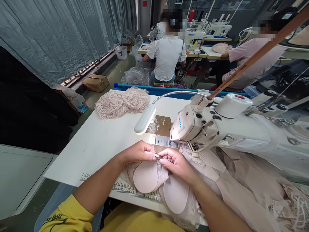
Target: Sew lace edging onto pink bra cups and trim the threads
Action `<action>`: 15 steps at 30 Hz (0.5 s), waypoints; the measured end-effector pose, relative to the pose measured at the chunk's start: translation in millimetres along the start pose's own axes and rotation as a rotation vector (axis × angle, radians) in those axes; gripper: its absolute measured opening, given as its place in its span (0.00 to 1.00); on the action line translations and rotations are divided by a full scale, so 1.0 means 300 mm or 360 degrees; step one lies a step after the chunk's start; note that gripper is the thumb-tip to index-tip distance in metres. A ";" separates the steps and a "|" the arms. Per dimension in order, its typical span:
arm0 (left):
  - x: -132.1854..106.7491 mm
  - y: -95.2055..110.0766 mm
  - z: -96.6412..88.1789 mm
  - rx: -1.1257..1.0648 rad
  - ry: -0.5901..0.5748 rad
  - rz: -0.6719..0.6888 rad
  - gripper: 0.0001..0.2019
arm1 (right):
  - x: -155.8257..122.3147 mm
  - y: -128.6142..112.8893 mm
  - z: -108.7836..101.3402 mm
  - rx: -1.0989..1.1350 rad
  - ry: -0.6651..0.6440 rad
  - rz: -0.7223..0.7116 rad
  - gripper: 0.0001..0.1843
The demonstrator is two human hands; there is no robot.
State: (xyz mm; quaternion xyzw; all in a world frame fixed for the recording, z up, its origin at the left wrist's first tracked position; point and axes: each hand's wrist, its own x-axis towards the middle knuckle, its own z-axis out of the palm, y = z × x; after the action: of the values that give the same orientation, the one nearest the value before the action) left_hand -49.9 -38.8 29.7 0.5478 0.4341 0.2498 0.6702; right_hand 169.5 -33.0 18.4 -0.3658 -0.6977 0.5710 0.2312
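My left hand (137, 152) and my right hand (175, 162) meet at the near edge of the white sewing table (96, 141). Both pinch the lace edge of a pale pink bra piece (154, 175) with two smooth padded cups turned up. The pinched edge lies just in front of the needle area of a white sewing machine (193, 122). My fingers are closed on the fabric; the needle itself is hidden behind the machine head.
A stack of pink lace cups (122, 102) lies at the table's far left. A gooseneck lamp (145, 119) hangs over the plate. More pink fabric (253, 190) is heaped at right. Two people sit at machines behind. A printed ruler (135, 190) runs along the near edge.
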 end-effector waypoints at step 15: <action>0.012 -0.017 -0.039 -0.0027 0.0080 -0.0026 0.19 | -0.030 -0.039 -0.051 -0.0375 0.0051 0.0223 0.16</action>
State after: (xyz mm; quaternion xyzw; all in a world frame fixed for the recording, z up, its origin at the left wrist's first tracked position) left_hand -58.8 -31.2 23.5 0.5321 0.4531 0.2615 0.6657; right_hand 183.6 -31.4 34.3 -0.4472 -0.7289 0.4939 0.1573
